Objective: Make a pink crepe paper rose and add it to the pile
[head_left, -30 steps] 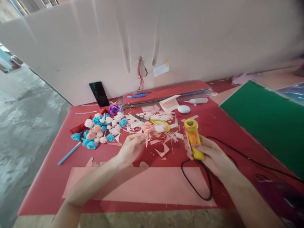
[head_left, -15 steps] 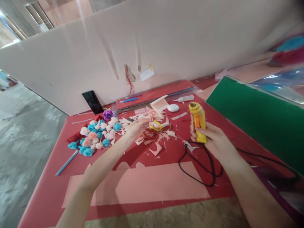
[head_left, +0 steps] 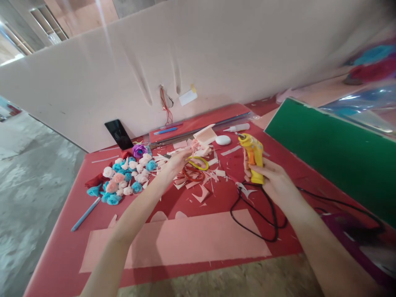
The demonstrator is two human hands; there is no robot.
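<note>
My right hand (head_left: 272, 177) grips a yellow glue gun (head_left: 256, 159) with an orange trigger, its nozzle tilted up and to the left. A black cord (head_left: 274, 214) loops below it on the table. My left hand (head_left: 180, 160) is closed over the paper scraps, with a small pink paper flower (head_left: 194, 145) at its fingertips. Just beside that hand lie a yellow scissor handle (head_left: 202, 162) and an orange-red handle (head_left: 194, 177), partly hidden by the hand. Blue, white and pink paper flowers (head_left: 119, 177) are heaped to its left.
A long pink paper sheet (head_left: 198, 243) lies along the front of the red table (head_left: 58, 247). A phone (head_left: 118, 134) leans on the white wall. A green board (head_left: 328, 156) stands at the right. A white oval object (head_left: 222, 140) and glue bottle (head_left: 238, 128) lie at the back.
The glue gun has tipped slightly, its nozzle now leaning more to the left. My left hand has shifted a little left, showing more of the yellow handle.
</note>
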